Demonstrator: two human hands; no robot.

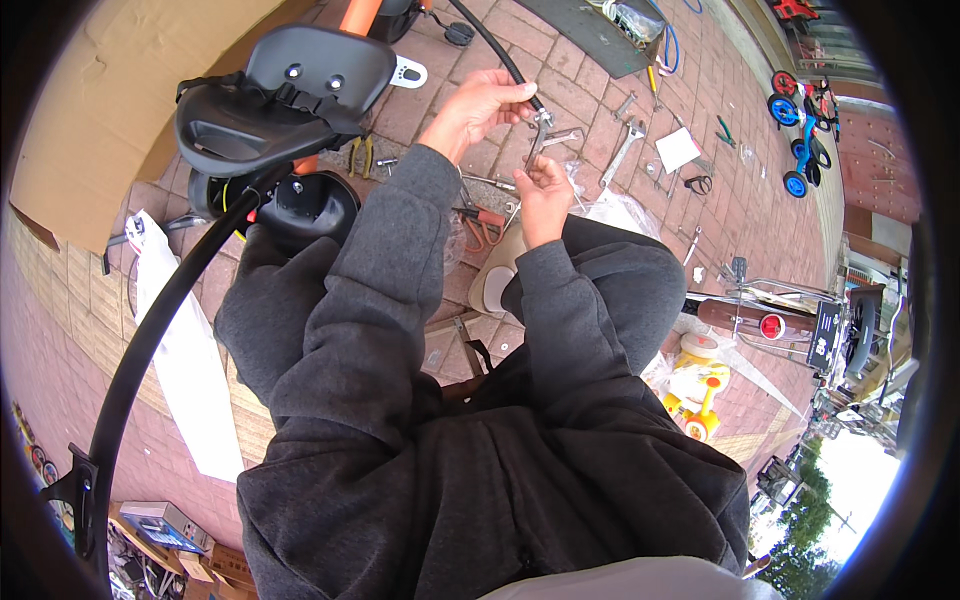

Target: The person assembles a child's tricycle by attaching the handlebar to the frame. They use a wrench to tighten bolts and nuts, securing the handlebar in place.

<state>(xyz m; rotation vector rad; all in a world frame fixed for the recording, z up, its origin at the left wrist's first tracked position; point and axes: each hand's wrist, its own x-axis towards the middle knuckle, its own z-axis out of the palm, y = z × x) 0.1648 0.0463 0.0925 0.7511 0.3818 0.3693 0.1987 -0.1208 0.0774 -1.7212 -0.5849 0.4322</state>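
My left hand (484,112) is closed around the lower end of a thin black tube (496,48) that comes in from the top. A small metal fitting (543,117) shows at the tube's end. Pinched in my right hand (545,198) is a short metal wrench (536,146), its upper end against that fitting. Left of my hands stands an orange-framed child's trike with a black plastic seat (318,75). Beyond my right hand, an adjustable wrench (623,150) lies on the paving. Orange-handled pliers (484,228) rest by my knees.
Yellow-handled pliers (360,157) and a white paper (678,150) lie on brick paving. A large cardboard sheet (90,130) stands at left, beside a long black curved bar (150,350). Small blue-wheeled bikes (797,150), a parked bicycle (770,325) and a yellow toy (697,390) are at right.
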